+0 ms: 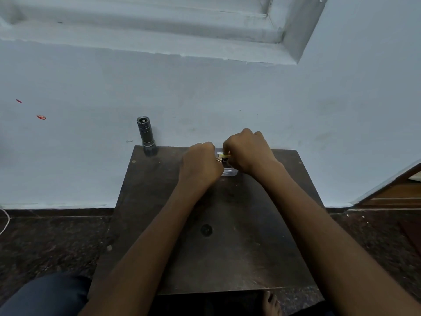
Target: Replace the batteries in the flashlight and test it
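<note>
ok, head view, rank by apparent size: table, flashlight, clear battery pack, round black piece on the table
1. table
2. flashlight
3-4. unsure: clear battery pack is mostly hidden by the left hand and right hand; its visible part looks similar to the round black piece.

Left hand (200, 164) and right hand (248, 152) close together, fingers (228, 145) curled.

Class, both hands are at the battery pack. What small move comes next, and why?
Probably pull the battery free of the pack: the right hand pinches it, the left hand steadies the pack, and the flashlight stands apart, untouched.
</note>
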`<state>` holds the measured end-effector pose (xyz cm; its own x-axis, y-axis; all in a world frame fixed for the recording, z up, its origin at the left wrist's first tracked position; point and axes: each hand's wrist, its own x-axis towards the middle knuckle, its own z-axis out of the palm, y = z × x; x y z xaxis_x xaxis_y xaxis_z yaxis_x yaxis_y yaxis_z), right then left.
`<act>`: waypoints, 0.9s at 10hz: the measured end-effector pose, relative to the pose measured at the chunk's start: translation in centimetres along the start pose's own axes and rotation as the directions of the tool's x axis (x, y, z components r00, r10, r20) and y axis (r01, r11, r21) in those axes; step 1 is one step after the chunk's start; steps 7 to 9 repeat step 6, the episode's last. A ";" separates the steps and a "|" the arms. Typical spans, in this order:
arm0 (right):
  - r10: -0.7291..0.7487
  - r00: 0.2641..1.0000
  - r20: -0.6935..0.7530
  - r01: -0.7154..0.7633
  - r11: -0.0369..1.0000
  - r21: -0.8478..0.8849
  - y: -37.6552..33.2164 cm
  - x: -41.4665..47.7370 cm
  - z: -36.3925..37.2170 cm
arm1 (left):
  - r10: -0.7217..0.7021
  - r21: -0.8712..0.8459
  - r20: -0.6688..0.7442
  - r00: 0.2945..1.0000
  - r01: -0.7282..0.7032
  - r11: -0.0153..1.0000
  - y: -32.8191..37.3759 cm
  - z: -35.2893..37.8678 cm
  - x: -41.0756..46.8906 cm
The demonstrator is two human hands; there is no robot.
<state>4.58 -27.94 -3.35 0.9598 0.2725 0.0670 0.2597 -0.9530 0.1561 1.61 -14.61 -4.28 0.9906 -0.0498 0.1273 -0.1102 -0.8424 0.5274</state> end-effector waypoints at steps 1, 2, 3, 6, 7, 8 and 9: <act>0.001 1.000 0.005 -0.001 0.999 0.047 -0.1 0.0 0.1 | 0.014 -0.001 -0.007 1.000 -0.014 1.000 0.1 0.1 0.0; -0.007 1.000 -0.002 0.007 0.996 0.094 -0.1 -0.1 0.3 | 0.022 0.001 -0.002 1.000 -0.022 1.000 0.1 0.2 0.1; 0.020 0.998 -0.059 -0.017 0.998 0.054 -0.1 0.0 0.8 | 0.034 -0.003 0.005 0.999 -0.034 0.999 0.2 0.4 0.3; 0.061 0.998 -0.013 -0.059 0.991 0.117 0.0 -0.3 -0.2 | 0.035 0.075 0.002 0.999 -0.035 0.997 0.2 -0.6 -0.3; 0.061 0.998 -0.013 -0.059 0.991 0.117 0.0 -0.3 -0.2 | 0.035 0.075 0.002 0.999 -0.035 0.997 0.2 -0.6 -0.3; 0.061 0.998 -0.013 -0.059 0.991 0.117 0.0 -0.3 -0.2 | 0.035 0.075 0.002 0.999 -0.035 0.997 0.2 -0.6 -0.3; 0.061 0.998 -0.013 -0.059 0.991 0.117 0.0 -0.3 -0.2 | 0.035 0.075 0.002 0.999 -0.035 0.997 0.2 -0.6 -0.3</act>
